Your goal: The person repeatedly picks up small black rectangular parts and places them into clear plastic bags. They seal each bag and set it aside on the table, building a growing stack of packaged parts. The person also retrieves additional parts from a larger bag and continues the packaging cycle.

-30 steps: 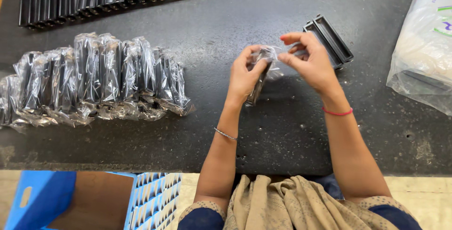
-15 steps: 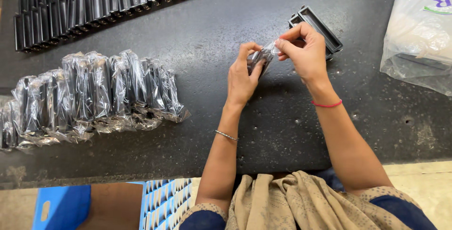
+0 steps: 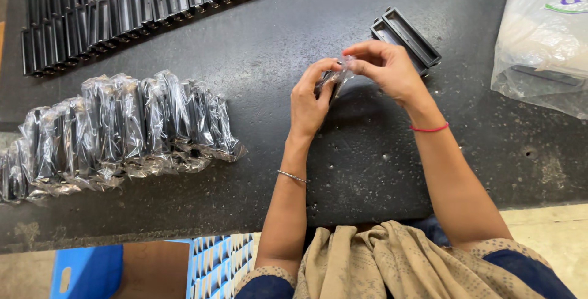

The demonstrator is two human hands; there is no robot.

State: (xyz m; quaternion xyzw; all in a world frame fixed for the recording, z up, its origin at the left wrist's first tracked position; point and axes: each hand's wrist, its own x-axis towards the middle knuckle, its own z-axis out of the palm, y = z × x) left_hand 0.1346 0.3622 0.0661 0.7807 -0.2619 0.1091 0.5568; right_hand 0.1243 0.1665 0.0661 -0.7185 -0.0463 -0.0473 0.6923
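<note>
My left hand (image 3: 310,98) and my right hand (image 3: 387,69) meet over the dark table (image 3: 294,35), both pinching a small clear plastic bag (image 3: 339,73) with a black part partly showing inside it. Just behind my right hand lie two bare black rectangular parts (image 3: 409,35) side by side. To the left, a row of several black parts wrapped in clear bags (image 3: 122,128) lies on the table.
A long row of unwrapped black parts (image 3: 131,8) lines the far left of the table. A large clear plastic sack (image 3: 545,35) with white contents sits at the right. A blue crate (image 3: 89,271) and a patterned blue item (image 3: 217,262) are below the table edge.
The view has shifted slightly; my hands keep working the small bag between the fingertips, staying in front of the two bare black parts.
</note>
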